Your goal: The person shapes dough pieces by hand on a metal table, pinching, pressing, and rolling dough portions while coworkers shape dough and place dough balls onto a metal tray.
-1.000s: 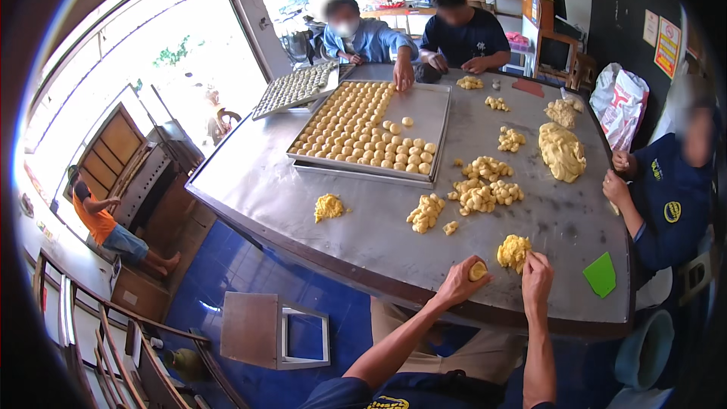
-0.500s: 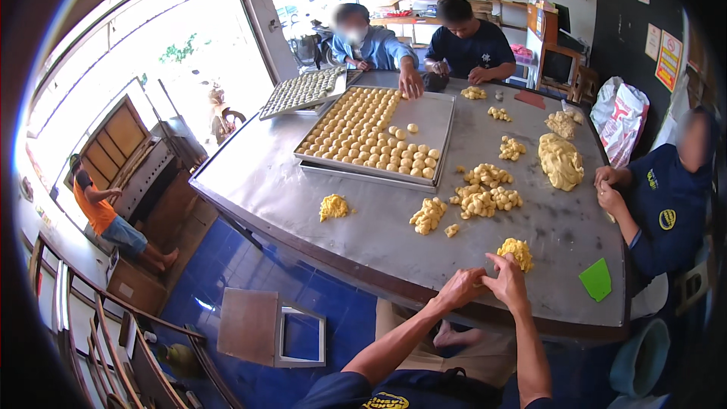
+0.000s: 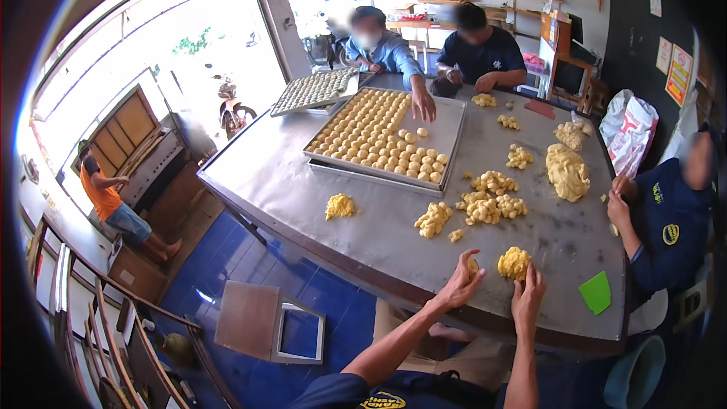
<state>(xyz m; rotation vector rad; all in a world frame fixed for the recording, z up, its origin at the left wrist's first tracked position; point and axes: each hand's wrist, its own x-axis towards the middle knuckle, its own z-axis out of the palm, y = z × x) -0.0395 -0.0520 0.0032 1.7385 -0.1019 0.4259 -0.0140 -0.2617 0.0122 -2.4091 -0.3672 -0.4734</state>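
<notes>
My left hand [image 3: 460,282] is closed around a small round yellow dough piece [image 3: 472,265] above the table's near edge. My right hand [image 3: 528,286] has its fingers curled against a crumbly bright-yellow heap [image 3: 513,260], gripping at its near side; the fingertips are partly hidden. A green scraper [image 3: 594,293] lies to the right. Farther in are piles of small dough pieces [image 3: 496,203] and a small yellow heap [image 3: 339,206] on the left.
A large tray [image 3: 459,125] of dough balls and a smaller tray [image 3: 314,92] stand on the steel table [image 3: 379,254]. A co-worker's hand [image 3: 424,106] hovers over the large tray. A large dough lump [image 3: 566,173] lies right. A co-worker [image 3: 666,220] sits at the right edge.
My hands came together half a second ago and are now apart again, the right back at the heap. The far co-worker's hand has lowered over the tray. The view has shifted slightly.
</notes>
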